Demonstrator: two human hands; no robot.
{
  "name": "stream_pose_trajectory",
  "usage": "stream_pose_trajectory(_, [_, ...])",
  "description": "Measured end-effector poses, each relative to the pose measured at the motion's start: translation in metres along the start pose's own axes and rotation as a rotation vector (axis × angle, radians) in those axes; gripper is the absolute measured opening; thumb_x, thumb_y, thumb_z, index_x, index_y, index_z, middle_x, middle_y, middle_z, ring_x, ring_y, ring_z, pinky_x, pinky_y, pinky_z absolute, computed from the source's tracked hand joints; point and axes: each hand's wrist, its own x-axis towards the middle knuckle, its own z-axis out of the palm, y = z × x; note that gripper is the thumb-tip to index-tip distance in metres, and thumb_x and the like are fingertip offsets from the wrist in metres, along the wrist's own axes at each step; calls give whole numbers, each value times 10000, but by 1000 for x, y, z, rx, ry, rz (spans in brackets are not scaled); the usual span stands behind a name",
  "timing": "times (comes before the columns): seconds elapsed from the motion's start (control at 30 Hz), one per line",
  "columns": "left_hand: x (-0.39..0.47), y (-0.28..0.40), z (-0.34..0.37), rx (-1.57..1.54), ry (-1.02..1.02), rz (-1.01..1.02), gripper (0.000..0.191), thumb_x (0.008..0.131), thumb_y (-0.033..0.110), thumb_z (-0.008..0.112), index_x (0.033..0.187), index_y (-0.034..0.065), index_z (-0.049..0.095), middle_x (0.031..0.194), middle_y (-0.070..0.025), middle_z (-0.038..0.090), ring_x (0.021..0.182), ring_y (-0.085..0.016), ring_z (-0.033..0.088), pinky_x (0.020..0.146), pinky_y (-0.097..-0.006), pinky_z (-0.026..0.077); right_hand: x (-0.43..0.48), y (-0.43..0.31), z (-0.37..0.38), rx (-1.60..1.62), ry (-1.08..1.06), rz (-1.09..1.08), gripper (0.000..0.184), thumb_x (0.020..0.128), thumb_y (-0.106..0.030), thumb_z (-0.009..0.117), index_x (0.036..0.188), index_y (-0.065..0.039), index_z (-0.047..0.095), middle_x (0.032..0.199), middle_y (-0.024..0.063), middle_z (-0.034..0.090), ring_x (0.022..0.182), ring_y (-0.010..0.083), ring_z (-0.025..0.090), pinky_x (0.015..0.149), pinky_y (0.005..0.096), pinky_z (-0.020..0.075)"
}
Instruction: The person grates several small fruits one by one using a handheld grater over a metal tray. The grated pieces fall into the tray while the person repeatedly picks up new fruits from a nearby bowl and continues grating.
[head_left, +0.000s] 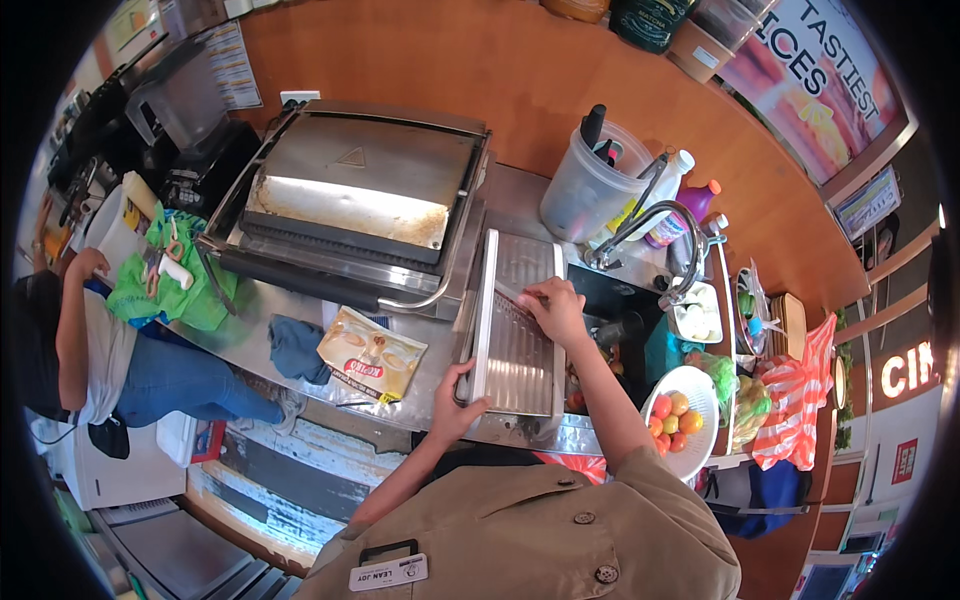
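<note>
My left hand (459, 405) grips the near left corner of a ribbed metal tray with a white frame (525, 375), its thumb on the near edge. My right hand (556, 309) rests over the tray's ribbed surface, fingertips pinched together at a thin reddish strip that I cannot identify. The tray lies between a contact grill (360, 187) and the dark sink basin (607, 289). To the right of my right forearm, a white colander (694, 382) holds red and orange tomatoes (675, 421). A brown and cream pouch (373, 354) lies left of my left hand.
A curved faucet (649, 217) arches over the sink beside a plastic container of utensils (585, 187) and several bottles. A blue cloth (296, 349) and a green bag (172, 281) with scissors lie on the counter at left. Another person (150, 360) is at the far left.
</note>
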Motion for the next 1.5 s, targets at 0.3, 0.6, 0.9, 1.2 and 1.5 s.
stream_pose_trajectory(0.3, [7, 13, -1, -15, -24, -95, 669, 676, 65, 716, 1289, -18, 459, 1158, -117, 566, 1121, -210, 515, 1004, -351, 367, 15, 9, -7, -79, -178, 75, 228, 733, -259, 754, 856, -82, 679, 971, 74, 631, 1003, 263, 566, 837, 451, 421])
stream_pose_trajectory(0.6, [23, 52, -26, -256, -30, -302, 796, 624, -78, 578, 1397, -19, 397, 1157, -130, 613, 964, -155, 616, 796, -262, 495, -19, 65, -57, 29, 268, 212, 310, 705, -123, 762, 978, -49, 634, 938, 129, 644, 899, 288, 610, 817, 380, 486])
stream_pose_trajectory(0.9, [-2, 112, -62, -410, -1, -230, 858, 572, 202, 687, 1317, -115, 405, 1187, -217, 576, 1042, -301, 612, 930, -371, 486, -11, 84, -7, 320, 245, 78, 263, 768, -109, 659, 1019, -30, 653, 985, 203, 608, 969, 375, 586, 861, 430, 470])
stream_pose_trajectory(1.2, [-8, 115, -82, -532, 98, -343, 768, 637, 208, 596, 1298, -120, 383, 1116, -272, 587, 950, -364, 644, 834, -416, 544, -90, 49, -80, 682, 31, 40, 168, 840, -81, 607, 986, -10, 652, 916, 162, 662, 867, 308, 647, 776, 389, 501])
stream_pose_trajectory(1.5, [11, 51, -25, -369, 4, -317, 814, 616, 122, 592, 1368, -82, 359, 1211, -189, 558, 1066, -292, 594, 924, -380, 492, -249, 124, -198, -68, 176, 840, 194, 791, -85, 614, 963, -52, 696, 900, 131, 699, 845, 314, 663, 767, 387, 514])
